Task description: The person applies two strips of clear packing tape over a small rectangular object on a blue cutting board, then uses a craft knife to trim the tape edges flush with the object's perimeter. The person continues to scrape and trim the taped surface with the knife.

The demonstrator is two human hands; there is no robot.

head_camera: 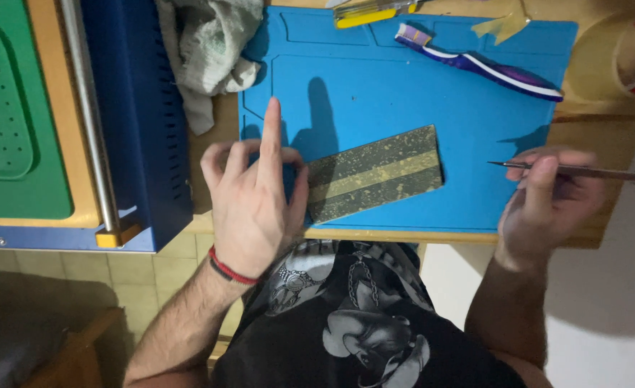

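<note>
Lying across the near part of the blue work mat point(375, 86) was a dark rectangular board point(375, 172) with a tan stripe, its left end pinched by the left hand point(254, 194), forefinger raised. The right hand point(547, 197) gripped thin tweezers point(583, 171) just off the mat's right edge. A toothbrush point(479, 63), a rag point(213, 50) and a blue machine point(141, 115) crowded the far and left sides.
</note>
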